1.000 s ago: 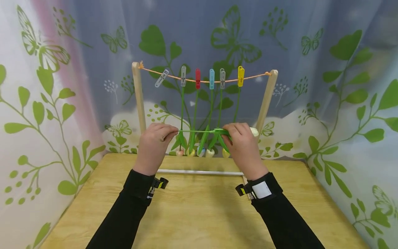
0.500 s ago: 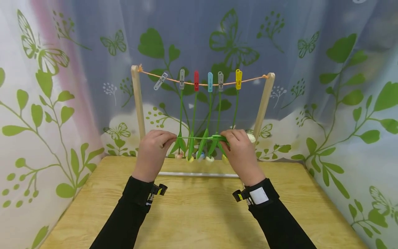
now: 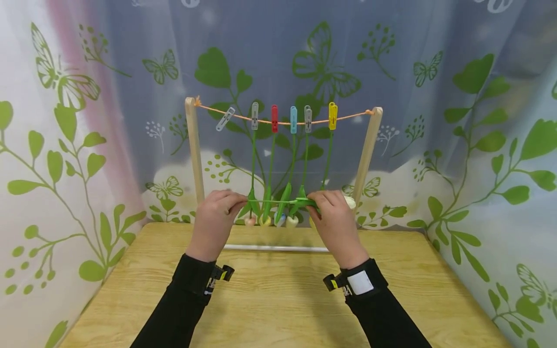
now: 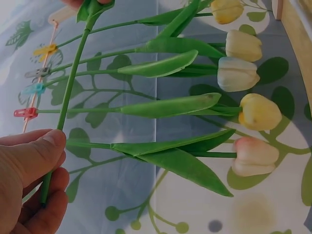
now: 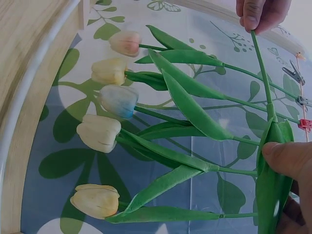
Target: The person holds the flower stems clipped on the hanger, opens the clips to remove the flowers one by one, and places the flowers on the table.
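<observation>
An artificial tulip is held level in front of a small wooden drying rack (image 3: 194,150). My left hand (image 3: 237,202) pinches the bare end of its green stem (image 3: 274,200) between thumb and fingers (image 4: 36,163). My right hand (image 3: 315,202) grips the leafy part near the pale bloom (image 3: 349,202), thumb (image 5: 287,158) pressed on the leaves (image 5: 273,190). Behind it, several tulips hang head-down from coloured clips on the orange string (image 3: 348,116), blooms (image 4: 261,111) near the table. One grey clip (image 3: 225,119) at the left end of the string holds nothing.
The rack stands at the far edge of a wooden table (image 3: 278,299), with a white base rod (image 3: 278,248) lying across it. Curtains printed with green leaves and butterflies (image 3: 478,145) close in the back and both sides.
Both hands have lowered the level tulip a little, toward the hanging blooms. Their holds on stem and leaves look the same.
</observation>
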Action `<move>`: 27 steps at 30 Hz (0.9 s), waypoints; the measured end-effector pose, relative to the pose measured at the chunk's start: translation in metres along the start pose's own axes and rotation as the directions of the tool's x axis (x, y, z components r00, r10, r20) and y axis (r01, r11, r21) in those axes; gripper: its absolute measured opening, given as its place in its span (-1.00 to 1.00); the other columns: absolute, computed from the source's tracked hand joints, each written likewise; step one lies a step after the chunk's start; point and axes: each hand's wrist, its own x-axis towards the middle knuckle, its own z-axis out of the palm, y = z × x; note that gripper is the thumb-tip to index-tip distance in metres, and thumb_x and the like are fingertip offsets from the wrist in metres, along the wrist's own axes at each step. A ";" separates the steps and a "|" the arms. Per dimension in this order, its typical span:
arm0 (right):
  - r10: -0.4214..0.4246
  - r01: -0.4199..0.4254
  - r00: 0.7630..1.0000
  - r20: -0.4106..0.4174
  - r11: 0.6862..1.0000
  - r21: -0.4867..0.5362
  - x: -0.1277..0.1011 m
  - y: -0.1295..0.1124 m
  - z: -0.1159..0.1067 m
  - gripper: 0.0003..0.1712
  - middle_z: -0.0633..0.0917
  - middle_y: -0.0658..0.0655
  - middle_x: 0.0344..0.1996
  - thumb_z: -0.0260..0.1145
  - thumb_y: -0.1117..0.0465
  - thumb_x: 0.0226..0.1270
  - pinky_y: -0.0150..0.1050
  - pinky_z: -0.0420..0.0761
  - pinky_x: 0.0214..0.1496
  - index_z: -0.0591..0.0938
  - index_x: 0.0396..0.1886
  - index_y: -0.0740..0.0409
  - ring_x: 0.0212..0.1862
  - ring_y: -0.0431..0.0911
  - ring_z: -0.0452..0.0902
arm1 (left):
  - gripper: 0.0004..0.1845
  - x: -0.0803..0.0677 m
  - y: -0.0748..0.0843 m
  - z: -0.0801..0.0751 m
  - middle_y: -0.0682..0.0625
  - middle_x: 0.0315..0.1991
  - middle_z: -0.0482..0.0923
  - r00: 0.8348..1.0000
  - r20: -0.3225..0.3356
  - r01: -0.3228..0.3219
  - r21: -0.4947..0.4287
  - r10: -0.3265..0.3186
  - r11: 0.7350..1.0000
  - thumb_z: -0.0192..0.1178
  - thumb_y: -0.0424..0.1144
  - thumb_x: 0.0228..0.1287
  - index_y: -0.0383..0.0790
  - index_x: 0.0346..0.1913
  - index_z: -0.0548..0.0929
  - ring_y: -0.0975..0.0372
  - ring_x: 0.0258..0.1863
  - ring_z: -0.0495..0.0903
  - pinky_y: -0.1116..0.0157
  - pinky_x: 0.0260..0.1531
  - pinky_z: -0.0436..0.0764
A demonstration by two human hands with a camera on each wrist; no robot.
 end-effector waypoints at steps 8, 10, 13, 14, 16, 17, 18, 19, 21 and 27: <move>0.010 -0.010 1.000 0.013 1.000 -0.010 -0.010 0.001 0.003 -0.68 0.83 0.20 -0.08 0.64 0.38 0.33 -0.10 0.84 -0.04 0.79 0.04 0.24 -0.04 0.10 0.69 | -0.88 -0.009 -0.001 0.005 -0.09 -0.18 0.87 1.000 0.014 0.003 0.021 -0.003 1.000 0.54 -0.32 0.33 -0.21 -0.11 0.91 0.05 -0.16 0.79 0.17 -0.14 0.84; 0.012 -0.012 1.000 0.017 1.000 -0.009 -0.013 0.001 0.004 -0.68 0.83 0.20 -0.08 0.64 0.38 0.33 -0.11 0.84 -0.05 0.79 0.04 0.23 -0.04 0.09 0.69 | -0.89 -0.011 -0.001 0.006 -0.08 -0.20 0.87 1.000 0.014 0.002 0.025 -0.002 1.000 0.55 -0.33 0.32 -0.20 -0.12 0.91 0.05 -0.17 0.79 0.17 -0.15 0.85; 0.012 -0.012 1.000 0.020 1.000 -0.010 -0.017 0.001 0.006 -0.67 0.83 0.19 -0.07 0.65 0.38 0.32 -0.13 0.84 -0.06 0.79 0.04 0.22 -0.03 0.08 0.69 | -0.89 -0.014 -0.001 0.007 -0.08 -0.21 0.86 1.000 0.015 -0.001 0.034 0.000 0.999 0.56 -0.34 0.30 -0.19 -0.13 0.91 0.06 -0.19 0.80 0.18 -0.19 0.86; 0.012 -0.012 1.000 0.021 1.000 -0.012 -0.018 0.001 0.007 -0.67 0.83 0.18 -0.08 0.65 0.38 0.31 -0.14 0.84 -0.07 0.79 0.04 0.22 -0.03 0.08 0.68 | -0.89 -0.016 -0.002 0.008 -0.08 -0.21 0.86 1.000 0.016 -0.002 0.038 0.002 0.999 0.56 -0.34 0.30 -0.19 -0.13 0.91 0.06 -0.19 0.80 0.18 -0.20 0.86; 0.012 -0.012 1.000 0.025 1.000 -0.011 -0.020 0.001 0.008 -0.67 0.84 0.18 -0.08 0.66 0.37 0.30 -0.14 0.84 -0.06 0.80 0.03 0.22 -0.03 0.08 0.68 | -0.89 -0.018 -0.002 0.008 -0.07 -0.21 0.86 1.000 0.027 0.000 0.045 -0.001 0.999 0.55 -0.34 0.32 -0.19 -0.13 0.91 0.07 -0.19 0.80 0.19 -0.21 0.86; 0.011 -0.011 1.000 0.025 1.000 -0.011 -0.021 0.001 0.009 -0.67 0.84 0.18 -0.08 0.66 0.37 0.30 -0.14 0.85 -0.06 0.80 0.02 0.23 -0.03 0.08 0.68 | -0.89 -0.019 -0.002 0.008 -0.07 -0.20 0.86 0.999 0.033 0.003 0.046 -0.004 0.999 0.55 -0.33 0.32 -0.19 -0.12 0.91 0.07 -0.18 0.80 0.19 -0.21 0.86; 0.011 -0.011 1.000 0.027 1.000 -0.011 -0.022 0.000 0.009 -0.67 0.84 0.18 -0.08 0.67 0.37 0.29 -0.14 0.85 -0.05 0.80 0.02 0.23 -0.03 0.08 0.69 | -0.89 -0.020 -0.002 0.008 -0.07 -0.20 0.85 0.999 0.040 0.007 0.046 -0.008 0.999 0.54 -0.34 0.33 -0.18 -0.12 0.91 0.07 -0.18 0.79 0.19 -0.21 0.85; 0.011 -0.010 1.000 0.028 1.000 -0.010 -0.023 0.000 0.009 -0.67 0.84 0.18 -0.09 0.67 0.37 0.29 -0.14 0.85 -0.06 0.80 0.02 0.23 -0.02 0.08 0.69 | -0.88 -0.021 -0.003 0.008 -0.07 -0.20 0.85 0.999 0.047 0.010 0.045 -0.012 0.999 0.54 -0.34 0.33 -0.18 -0.11 0.91 0.07 -0.17 0.79 0.19 -0.20 0.85; 0.012 -0.011 0.999 0.033 1.000 -0.007 -0.024 -0.001 0.010 -0.68 0.84 0.18 -0.09 0.67 0.37 0.29 -0.13 0.85 -0.05 0.81 0.01 0.23 -0.03 0.08 0.69 | -0.88 -0.023 -0.003 0.008 -0.06 -0.20 0.85 0.998 0.058 0.015 0.041 -0.017 0.999 0.54 -0.35 0.33 -0.18 -0.11 0.91 0.07 -0.18 0.78 0.20 -0.19 0.84; 0.026 -0.026 0.999 0.048 1.000 0.003 -0.030 -0.002 0.012 -0.68 0.84 0.17 -0.10 0.68 0.37 0.27 -0.12 0.84 -0.06 0.82 -0.01 0.20 -0.03 0.07 0.69 | -0.87 -0.028 -0.005 0.009 -0.06 -0.21 0.84 0.997 0.075 -0.012 0.047 0.009 0.999 0.54 -0.37 0.32 -0.20 -0.11 0.90 0.12 -0.23 0.81 0.25 -0.26 0.85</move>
